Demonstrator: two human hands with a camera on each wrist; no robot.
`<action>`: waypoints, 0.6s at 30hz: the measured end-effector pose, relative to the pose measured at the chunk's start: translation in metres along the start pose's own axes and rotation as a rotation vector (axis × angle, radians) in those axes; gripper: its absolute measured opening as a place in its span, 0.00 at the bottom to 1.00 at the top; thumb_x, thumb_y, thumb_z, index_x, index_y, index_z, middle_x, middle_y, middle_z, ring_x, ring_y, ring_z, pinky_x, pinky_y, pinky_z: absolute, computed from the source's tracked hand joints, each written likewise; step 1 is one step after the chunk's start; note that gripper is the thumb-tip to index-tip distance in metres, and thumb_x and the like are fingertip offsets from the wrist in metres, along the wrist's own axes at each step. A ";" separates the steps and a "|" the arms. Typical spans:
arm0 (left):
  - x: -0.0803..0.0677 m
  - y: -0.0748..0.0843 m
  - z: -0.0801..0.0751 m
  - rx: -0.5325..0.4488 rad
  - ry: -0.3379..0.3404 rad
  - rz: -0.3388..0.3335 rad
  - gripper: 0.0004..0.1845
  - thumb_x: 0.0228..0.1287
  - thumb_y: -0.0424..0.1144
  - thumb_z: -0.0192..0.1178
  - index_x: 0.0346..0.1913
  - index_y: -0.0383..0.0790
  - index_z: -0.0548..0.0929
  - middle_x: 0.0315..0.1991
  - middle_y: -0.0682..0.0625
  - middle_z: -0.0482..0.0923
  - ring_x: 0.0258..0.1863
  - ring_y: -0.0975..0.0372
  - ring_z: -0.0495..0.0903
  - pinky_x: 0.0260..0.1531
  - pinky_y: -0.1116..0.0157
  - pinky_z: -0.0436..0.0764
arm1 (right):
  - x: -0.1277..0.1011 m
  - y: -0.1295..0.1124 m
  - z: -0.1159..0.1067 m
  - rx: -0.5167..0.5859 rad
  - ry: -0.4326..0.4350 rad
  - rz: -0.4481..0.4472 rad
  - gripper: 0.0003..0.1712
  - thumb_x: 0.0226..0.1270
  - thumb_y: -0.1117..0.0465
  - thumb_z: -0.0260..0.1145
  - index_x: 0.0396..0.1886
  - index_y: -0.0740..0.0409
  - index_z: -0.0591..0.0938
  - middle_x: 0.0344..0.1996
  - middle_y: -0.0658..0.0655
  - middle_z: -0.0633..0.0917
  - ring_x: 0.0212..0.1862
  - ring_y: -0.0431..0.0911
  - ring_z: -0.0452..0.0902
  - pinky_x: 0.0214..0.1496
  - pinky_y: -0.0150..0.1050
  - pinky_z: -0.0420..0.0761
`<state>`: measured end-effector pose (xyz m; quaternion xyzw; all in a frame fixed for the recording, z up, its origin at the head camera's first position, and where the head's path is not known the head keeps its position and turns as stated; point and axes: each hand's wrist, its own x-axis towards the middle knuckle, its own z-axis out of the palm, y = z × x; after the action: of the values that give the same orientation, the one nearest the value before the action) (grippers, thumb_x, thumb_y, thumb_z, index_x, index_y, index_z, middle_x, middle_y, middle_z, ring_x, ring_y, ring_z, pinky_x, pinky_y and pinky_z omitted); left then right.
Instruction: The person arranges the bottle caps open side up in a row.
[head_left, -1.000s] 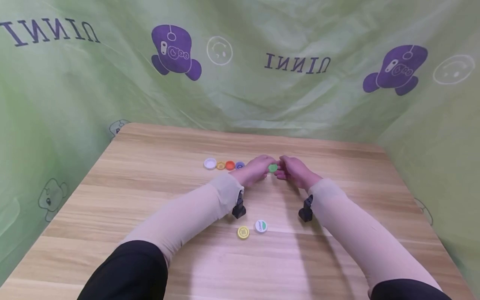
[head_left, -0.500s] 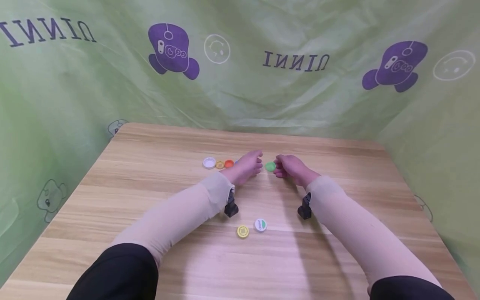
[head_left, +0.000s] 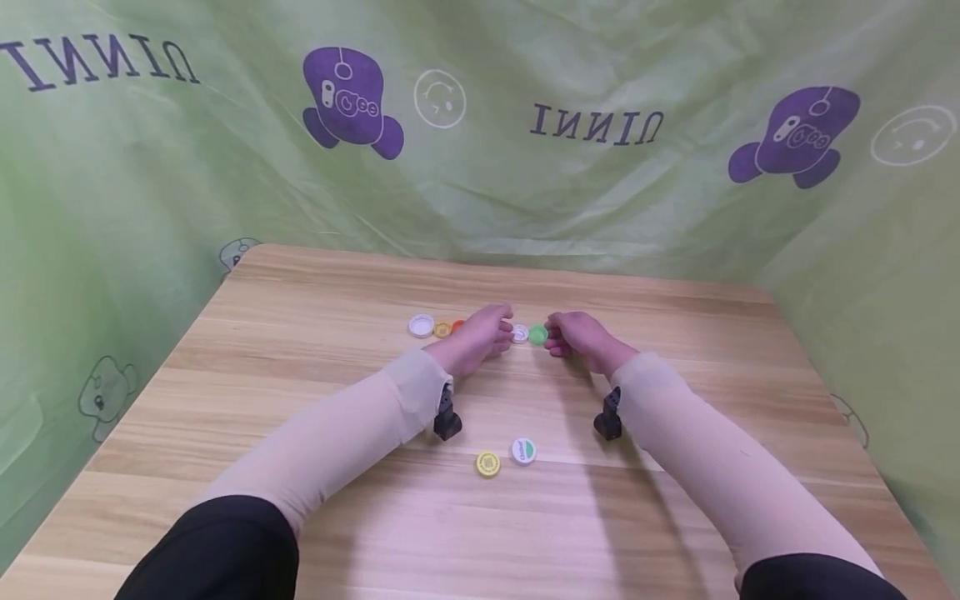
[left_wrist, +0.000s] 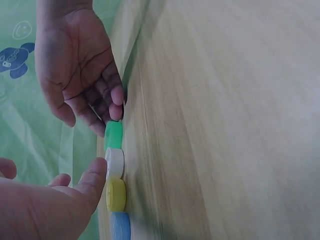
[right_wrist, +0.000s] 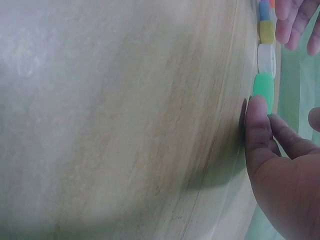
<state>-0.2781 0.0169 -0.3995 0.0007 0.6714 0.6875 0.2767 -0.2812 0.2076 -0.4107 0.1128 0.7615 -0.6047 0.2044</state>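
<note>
A row of plastic bottle caps lies toward the back of the table. At its right end sits a green cap [head_left: 537,335], with the fingertips of my right hand [head_left: 587,337] against its outer side. A white cap [head_left: 520,334] adjoins it, followed by a yellow cap [left_wrist: 116,195] and a blue cap [left_wrist: 120,226] in the left wrist view. My left hand [head_left: 480,335] is over the row's middle, hiding those two in the head view; its fingers are loosely extended, near the white cap. Left of it show a red cap [head_left: 458,325], a golden cap [head_left: 442,330] and a larger white cap [head_left: 422,326].
Nearer the front of the wooden table [head_left: 360,533] lie a yellow cap [head_left: 487,464] and a white-and-green cap [head_left: 523,451], side by side and apart. A green printed curtain [head_left: 480,200] hangs behind the table and along its sides.
My left hand has drawn away leftward from the green cap, uncovering the white cap. The green cap has shifted slightly left, with my right fingertips still at its side.
</note>
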 end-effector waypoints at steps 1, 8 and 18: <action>-0.001 -0.001 -0.001 0.010 -0.005 0.002 0.26 0.78 0.44 0.39 0.69 0.29 0.59 0.64 0.32 0.63 0.64 0.46 0.67 0.63 0.56 0.69 | 0.000 0.000 0.000 0.000 0.001 -0.001 0.18 0.75 0.61 0.47 0.53 0.71 0.71 0.41 0.59 0.75 0.36 0.43 0.76 0.43 0.33 0.82; -0.018 -0.014 -0.009 0.208 -0.085 0.044 0.21 0.75 0.38 0.47 0.63 0.29 0.66 0.56 0.35 0.71 0.56 0.49 0.73 0.57 0.57 0.76 | -0.012 0.006 -0.002 -0.074 -0.021 -0.033 0.19 0.74 0.62 0.49 0.55 0.73 0.70 0.40 0.61 0.77 0.38 0.45 0.76 0.45 0.36 0.82; -0.051 -0.028 -0.009 0.463 -0.310 0.010 0.18 0.66 0.36 0.59 0.54 0.31 0.72 0.44 0.41 0.76 0.43 0.51 0.77 0.44 0.58 0.81 | -0.048 0.019 0.012 -0.311 -0.281 -0.105 0.18 0.73 0.62 0.53 0.54 0.73 0.75 0.44 0.64 0.82 0.46 0.50 0.79 0.49 0.42 0.81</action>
<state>-0.2273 -0.0126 -0.4073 0.1723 0.7603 0.5090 0.3650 -0.2282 0.2039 -0.4081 -0.0454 0.8145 -0.4994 0.2918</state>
